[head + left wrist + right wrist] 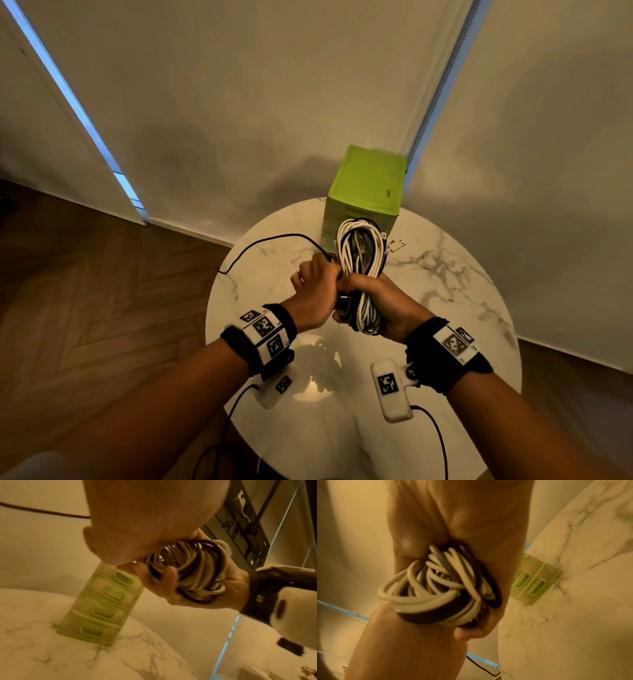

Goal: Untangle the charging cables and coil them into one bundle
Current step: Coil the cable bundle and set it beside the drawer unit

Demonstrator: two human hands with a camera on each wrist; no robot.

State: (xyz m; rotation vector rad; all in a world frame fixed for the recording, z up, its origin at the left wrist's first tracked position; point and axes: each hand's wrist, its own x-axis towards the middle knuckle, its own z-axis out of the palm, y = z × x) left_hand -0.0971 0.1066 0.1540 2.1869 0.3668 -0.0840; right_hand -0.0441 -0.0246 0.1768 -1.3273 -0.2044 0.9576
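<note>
A coil of white and black charging cables, the cable bundle (pixel 359 253), stands upright above the round marble table (pixel 445 274). My right hand (pixel 380 301) grips its lower half, fingers wrapped round the loops (pixel 197 572) (pixel 436 588). My left hand (pixel 317 291) is curled tight against the bundle's left side and holds a loose black cable (pixel 274 236). That cable arcs left over the tabletop and its end lies near the left rim. A silver USB plug (pixel 397 245) pokes out at the bundle's upper right. How the left fingers lie is hidden in both wrist views.
A green plastic drawer box (pixel 366 185) (pixel 101 605) with several drawers stands at the table's far edge, just behind the bundle. Walls close in behind it. Wooden floor lies to the left and right. Thin black leads hang from my wrist cameras over the near rim.
</note>
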